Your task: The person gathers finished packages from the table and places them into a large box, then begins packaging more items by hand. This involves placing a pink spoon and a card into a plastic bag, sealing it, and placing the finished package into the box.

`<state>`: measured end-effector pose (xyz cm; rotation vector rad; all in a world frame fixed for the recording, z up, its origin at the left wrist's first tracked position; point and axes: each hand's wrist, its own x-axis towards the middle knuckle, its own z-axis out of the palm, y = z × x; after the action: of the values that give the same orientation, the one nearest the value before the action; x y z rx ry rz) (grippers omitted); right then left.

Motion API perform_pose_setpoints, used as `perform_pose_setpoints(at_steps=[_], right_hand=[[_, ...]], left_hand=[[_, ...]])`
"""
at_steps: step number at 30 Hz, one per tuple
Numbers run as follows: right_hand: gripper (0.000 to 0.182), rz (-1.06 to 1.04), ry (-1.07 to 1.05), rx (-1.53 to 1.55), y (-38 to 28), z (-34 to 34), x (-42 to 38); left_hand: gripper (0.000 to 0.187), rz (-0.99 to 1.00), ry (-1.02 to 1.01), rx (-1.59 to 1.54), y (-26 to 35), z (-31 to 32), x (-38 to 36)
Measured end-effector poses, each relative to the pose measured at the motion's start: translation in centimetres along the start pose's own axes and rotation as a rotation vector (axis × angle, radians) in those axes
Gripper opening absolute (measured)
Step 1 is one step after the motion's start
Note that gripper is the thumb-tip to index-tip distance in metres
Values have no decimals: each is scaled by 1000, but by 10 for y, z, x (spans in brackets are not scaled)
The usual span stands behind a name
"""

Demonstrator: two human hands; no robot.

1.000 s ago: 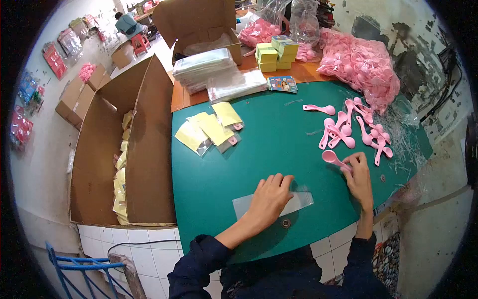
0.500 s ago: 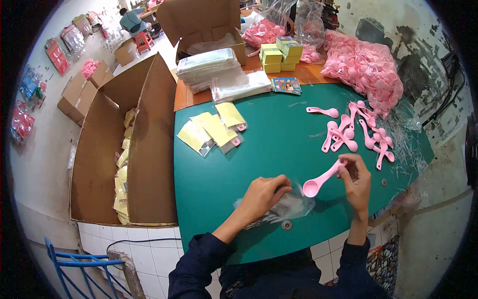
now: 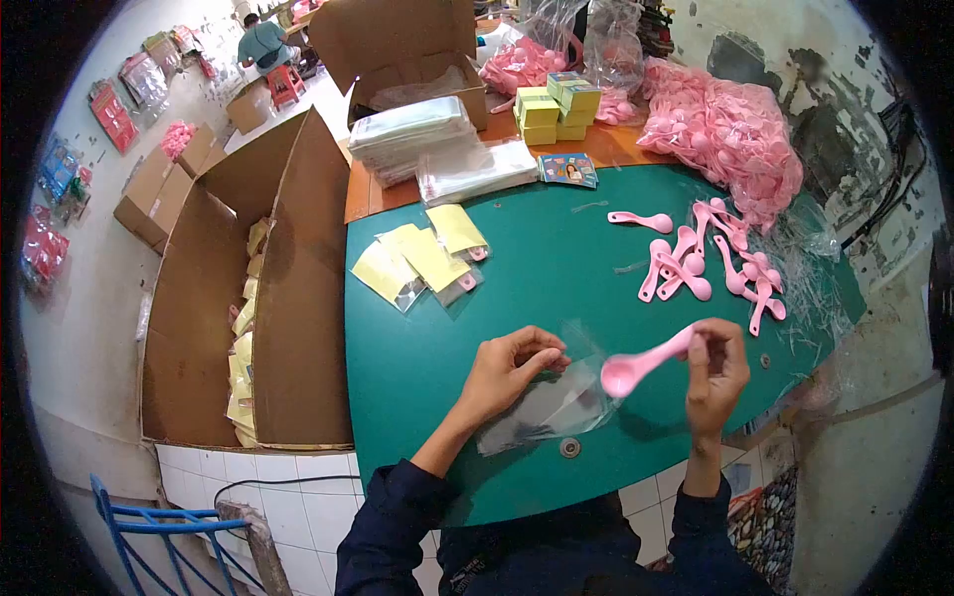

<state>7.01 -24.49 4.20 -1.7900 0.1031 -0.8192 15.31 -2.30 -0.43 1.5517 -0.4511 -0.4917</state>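
Observation:
My right hand (image 3: 717, 370) pinches a pink measuring spoon (image 3: 651, 363) by its handle. The bowl of the spoon points left, over the corner of some clear plastic bags (image 3: 547, 409). My left hand (image 3: 512, 372) is closed at the upper edge of these bags, thumb against fingers, and a thin film stands up beside its fingertips. Several loose pink spoons (image 3: 681, 273) lie on the green tabletop (image 3: 537, 278) beyond my right hand. Farther left are several clear packets with yellow cards (image 3: 434, 260), pink handles showing in some.
A tall cardboard box (image 3: 308, 288) with yellow packets inside stands left of the table. Along the back are stacked plastic bags (image 3: 412, 134), yellow card blocks (image 3: 556, 107) and a big bag of pink spoons (image 3: 720, 139). A person (image 3: 263, 45) sits far off.
My left hand has risen slightly, lifting some film at the bags' edge. My right hand has shifted a little right, with the spoon still in it.

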Motion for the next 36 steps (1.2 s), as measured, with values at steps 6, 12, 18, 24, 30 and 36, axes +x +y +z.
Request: perform_pose_setpoints(at_steps=[6, 12, 18, 24, 30, 36], right_hand=[[5, -147, -179, -375, 5, 6, -2], [8, -8, 23, 67, -10, 13, 3], [9, -51, -18, 37, -14, 25, -1], [9, -51, -20, 18, -12, 29, -3], [9, -57, -34, 37, -13, 33, -3], [8, -72, -3, -13, -10, 32, -6]], left_hand=[[17, -35, -48, -394, 5, -3, -1], [14, -151, -136, -327, 9, -6, -3], [15, -133, -122, -177, 8, -8, -3], [17, -147, -146, -146, 3, -9, -2], [20, -110, -192, -206, -1, -8, -2], [22, -152, -230, -145, 12, -11, -4]])
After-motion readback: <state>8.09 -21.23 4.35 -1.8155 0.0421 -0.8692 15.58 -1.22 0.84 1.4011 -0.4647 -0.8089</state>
